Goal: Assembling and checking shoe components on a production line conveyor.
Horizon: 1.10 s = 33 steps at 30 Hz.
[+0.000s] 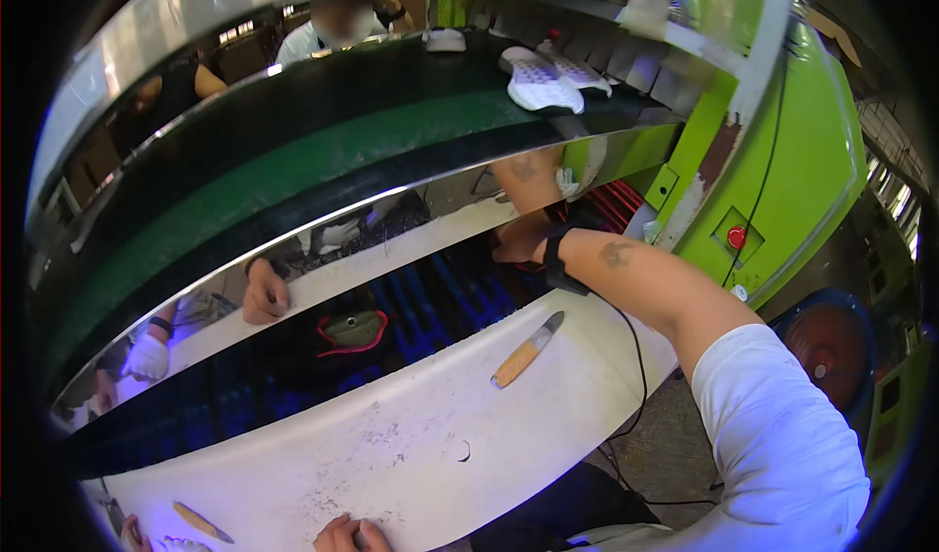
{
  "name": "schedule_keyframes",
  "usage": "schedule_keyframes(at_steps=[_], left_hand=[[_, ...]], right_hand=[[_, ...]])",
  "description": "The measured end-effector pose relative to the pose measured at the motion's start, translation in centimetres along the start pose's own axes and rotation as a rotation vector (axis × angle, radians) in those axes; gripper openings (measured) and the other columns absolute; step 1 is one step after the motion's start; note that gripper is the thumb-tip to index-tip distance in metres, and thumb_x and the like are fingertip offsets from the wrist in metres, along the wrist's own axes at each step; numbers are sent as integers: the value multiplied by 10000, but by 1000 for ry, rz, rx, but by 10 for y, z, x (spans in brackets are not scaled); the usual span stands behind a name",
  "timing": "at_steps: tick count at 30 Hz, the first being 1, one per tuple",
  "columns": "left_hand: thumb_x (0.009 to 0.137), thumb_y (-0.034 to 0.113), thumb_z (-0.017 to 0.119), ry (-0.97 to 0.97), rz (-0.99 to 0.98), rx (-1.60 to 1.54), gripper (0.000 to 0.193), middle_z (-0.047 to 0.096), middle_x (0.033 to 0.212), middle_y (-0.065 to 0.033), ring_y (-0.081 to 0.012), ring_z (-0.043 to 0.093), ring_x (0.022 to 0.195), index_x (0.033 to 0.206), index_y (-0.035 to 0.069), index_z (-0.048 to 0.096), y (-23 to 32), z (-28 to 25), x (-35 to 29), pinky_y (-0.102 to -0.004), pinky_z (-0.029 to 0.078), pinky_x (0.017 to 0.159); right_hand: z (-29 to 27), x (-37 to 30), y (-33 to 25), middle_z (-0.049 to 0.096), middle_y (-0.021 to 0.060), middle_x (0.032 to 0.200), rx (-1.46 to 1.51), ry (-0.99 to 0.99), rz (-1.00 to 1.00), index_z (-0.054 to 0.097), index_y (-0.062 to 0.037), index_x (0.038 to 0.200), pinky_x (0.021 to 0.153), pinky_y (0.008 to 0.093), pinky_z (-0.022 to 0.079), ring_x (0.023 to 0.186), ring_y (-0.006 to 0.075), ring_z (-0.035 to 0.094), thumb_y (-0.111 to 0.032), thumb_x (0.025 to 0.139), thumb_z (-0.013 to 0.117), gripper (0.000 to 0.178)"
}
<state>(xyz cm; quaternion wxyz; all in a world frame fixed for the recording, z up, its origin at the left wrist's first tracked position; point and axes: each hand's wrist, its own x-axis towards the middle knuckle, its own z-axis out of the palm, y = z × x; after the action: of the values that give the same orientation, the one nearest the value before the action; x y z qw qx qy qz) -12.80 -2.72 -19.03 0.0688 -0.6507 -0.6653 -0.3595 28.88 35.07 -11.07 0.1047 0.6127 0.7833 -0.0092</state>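
At the lower edge, my left hand (pixel 350 534) rests on the near edge of the white worktop (pixel 421 444). Its bent fingers lie a little apart, with nothing visible in them. My right hand (pixel 516 241) reaches across the worktop into the dark, blue-lit channel, by the shiny panel. Shadow hides its fingers and anything they may hold. Left of it in the channel lies a rounded olive-green piece (pixel 354 329) with a red rim, its kind unclear. A knife (pixel 528 351) with a wooden handle lies on the worktop below my right wrist.
A second knife (pixel 201 522) lies at the lower left, near another person's hand (pixel 133 532). White shoe soles (pixel 543 81) lie beyond the mirror-like panel (pixel 391 221), beside a green belt (pixel 303 141). A green machine frame (pixel 782 195) with a red button (pixel 737 237) stands right. A cable (pixel 642 376) hangs from my right wrist.
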Motion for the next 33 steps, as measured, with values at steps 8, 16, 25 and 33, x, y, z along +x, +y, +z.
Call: schedule_keyframes(at_steps=[8,16,25,33], left_hand=[[816,88,740,21,-207,-209,319,673,1107,-220,-384,628,1048,1107,-11,656,11,-15,-1,-454,491,940],[744,247,855,-279,-157,-503,1124,312,1555,-361,-465,255,1493,1559,-121,175,46,-19,8,-448,176,1247],[813,396,737,-208,-8,-264,757,495,1394,-315,-462,486,1262,1459,86,496,44,20,-20,-544,345,1093],[808,389,745,-143,10,-318,746,540,1364,-266,-435,516,1259,1442,79,505,48,14,-13,-544,360,1086]], right_hand=[[-82,-101,-92,718,206,1048,159,164,-442,651,-34,1191,863,441,553,1046,362,683,-308,740,748,537],[-189,-121,-40,663,154,1107,336,1101,-557,672,-76,1197,967,459,504,1065,376,625,-337,776,767,505],[-209,-53,-5,755,208,921,294,646,23,780,-25,1042,888,403,551,923,346,732,-232,847,730,289],[-220,-35,-36,657,321,1230,197,454,49,632,94,1260,1029,422,485,1179,418,638,-414,832,658,664]])
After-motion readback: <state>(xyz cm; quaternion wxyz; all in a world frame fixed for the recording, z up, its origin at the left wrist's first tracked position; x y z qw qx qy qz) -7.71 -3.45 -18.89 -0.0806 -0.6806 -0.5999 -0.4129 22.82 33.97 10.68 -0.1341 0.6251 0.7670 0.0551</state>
